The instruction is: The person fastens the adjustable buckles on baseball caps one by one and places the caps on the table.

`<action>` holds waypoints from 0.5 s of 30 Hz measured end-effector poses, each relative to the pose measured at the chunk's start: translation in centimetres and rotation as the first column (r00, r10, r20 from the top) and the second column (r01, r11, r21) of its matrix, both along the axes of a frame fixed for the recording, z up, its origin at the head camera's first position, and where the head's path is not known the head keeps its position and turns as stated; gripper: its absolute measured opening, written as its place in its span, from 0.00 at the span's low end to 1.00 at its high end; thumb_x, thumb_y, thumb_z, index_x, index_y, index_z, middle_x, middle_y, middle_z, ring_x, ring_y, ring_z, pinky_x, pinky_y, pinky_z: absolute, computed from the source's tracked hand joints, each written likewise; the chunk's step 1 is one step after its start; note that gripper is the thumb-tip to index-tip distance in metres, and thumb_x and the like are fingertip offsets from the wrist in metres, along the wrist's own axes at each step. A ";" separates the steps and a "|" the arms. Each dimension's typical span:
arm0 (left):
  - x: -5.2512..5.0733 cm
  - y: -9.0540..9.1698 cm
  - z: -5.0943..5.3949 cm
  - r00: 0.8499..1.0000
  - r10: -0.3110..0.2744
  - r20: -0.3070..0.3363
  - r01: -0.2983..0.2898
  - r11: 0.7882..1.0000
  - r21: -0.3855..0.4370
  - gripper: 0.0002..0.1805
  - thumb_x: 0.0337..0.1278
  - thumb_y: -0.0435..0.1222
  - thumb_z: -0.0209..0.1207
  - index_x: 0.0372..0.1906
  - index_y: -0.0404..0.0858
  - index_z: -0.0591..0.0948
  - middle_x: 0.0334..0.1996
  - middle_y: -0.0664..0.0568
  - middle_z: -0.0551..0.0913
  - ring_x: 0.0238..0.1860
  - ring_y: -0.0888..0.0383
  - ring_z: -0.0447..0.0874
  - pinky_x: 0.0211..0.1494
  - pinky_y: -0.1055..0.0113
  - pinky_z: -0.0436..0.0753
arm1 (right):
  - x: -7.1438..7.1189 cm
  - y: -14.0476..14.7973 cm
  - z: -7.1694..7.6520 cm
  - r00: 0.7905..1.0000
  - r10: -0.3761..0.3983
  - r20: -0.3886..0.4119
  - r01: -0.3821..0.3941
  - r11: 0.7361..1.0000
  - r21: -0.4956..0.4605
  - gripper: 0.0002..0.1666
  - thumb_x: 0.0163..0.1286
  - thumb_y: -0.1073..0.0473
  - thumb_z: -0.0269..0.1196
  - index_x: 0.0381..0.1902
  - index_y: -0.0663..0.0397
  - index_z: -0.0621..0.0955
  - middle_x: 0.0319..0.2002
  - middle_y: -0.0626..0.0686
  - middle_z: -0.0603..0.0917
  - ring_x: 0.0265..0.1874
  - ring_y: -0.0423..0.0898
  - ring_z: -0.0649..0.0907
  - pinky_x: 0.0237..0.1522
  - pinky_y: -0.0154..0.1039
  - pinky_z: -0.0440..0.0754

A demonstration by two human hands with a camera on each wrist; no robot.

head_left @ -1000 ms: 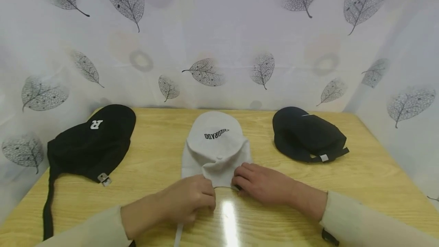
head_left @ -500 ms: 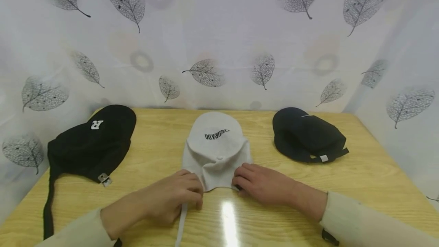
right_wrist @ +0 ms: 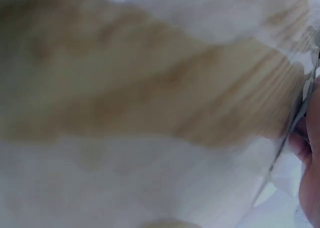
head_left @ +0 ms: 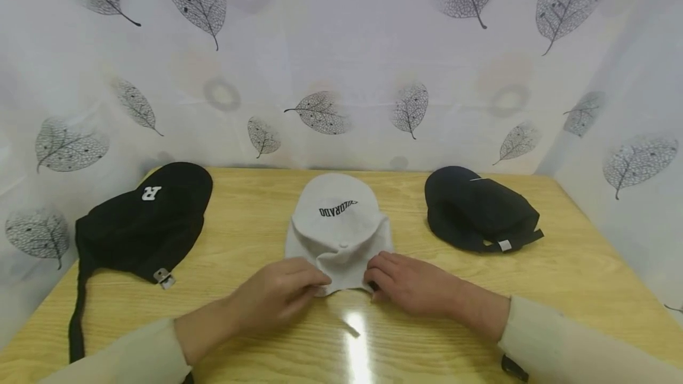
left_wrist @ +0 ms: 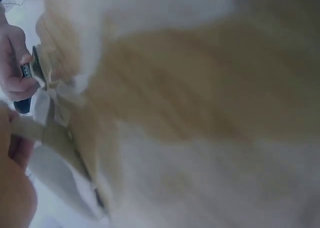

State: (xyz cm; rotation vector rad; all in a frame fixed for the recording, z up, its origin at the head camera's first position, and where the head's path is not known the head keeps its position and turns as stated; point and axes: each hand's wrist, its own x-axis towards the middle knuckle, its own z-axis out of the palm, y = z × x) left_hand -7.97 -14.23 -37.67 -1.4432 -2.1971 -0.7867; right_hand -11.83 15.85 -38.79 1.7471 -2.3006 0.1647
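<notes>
A white baseball cap (head_left: 335, 212) lettered COLORADO lies in the middle of the table, brim away from me. At its rear left edge my left hand (head_left: 272, 295) pinches the cap's white strap (left_wrist: 31, 129), as the left wrist view shows. The strap's loose end (head_left: 349, 329), blurred, sticks out to the right above the table. My right hand (head_left: 408, 283) grips the cap's rear right corner, fingers curled around a small black buckle (left_wrist: 26, 71). In the right wrist view the fingers (right_wrist: 300, 145) show only at the right edge, behind the cap's rim.
To the left lies a black cap (head_left: 144, 224) with a white R, its long strap hanging toward me and a metal clasp at its edge. A dark cap (head_left: 480, 212) lies on the right. The wooden table (head_left: 576, 289) is backed by a leaf-patterned curtain (head_left: 341, 64).
My left hand drew back to the left, then came right again with the strap, whose loose end swung from pointing toward me to pointing right. My right hand stays at the cap's corner.
</notes>
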 end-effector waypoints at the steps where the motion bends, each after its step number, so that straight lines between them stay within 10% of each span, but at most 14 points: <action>1: -0.1 0.1 0.1 1.000 0.013 -0.020 -0.013 1.000 0.002 0.15 0.60 0.28 0.60 0.51 0.39 0.84 0.43 0.56 0.85 0.45 0.65 0.84 0.52 0.77 0.80 | 0.0 0.0 0.0 1.000 -0.007 0.007 0.007 1.000 -0.005 0.14 0.74 0.49 0.59 0.49 0.51 0.75 0.45 0.45 0.74 0.44 0.38 0.74 0.51 0.32 0.75; 10: -0.6 1.4 -0.2 0.939 -0.002 -0.343 -0.075 0.974 -0.211 0.21 0.77 0.34 0.41 0.60 0.31 0.80 0.41 0.53 0.78 0.40 0.60 0.75 0.48 0.69 0.78 | 0.3 0.4 0.3 0.991 -0.027 -0.133 0.022 0.999 -0.043 0.14 0.71 0.50 0.63 0.45 0.53 0.77 0.40 0.46 0.74 0.39 0.41 0.73 0.46 0.34 0.75; 15: 0.4 2.1 -0.3 0.985 0.071 -0.158 -0.101 0.975 -0.197 0.19 0.73 0.33 0.46 0.60 0.30 0.79 0.41 0.52 0.76 0.41 0.61 0.73 0.48 0.69 0.77 | -0.1 0.6 0.5 0.979 -0.037 -0.200 0.028 0.999 -0.046 0.14 0.73 0.49 0.60 0.45 0.54 0.77 0.39 0.46 0.75 0.38 0.43 0.72 0.44 0.37 0.76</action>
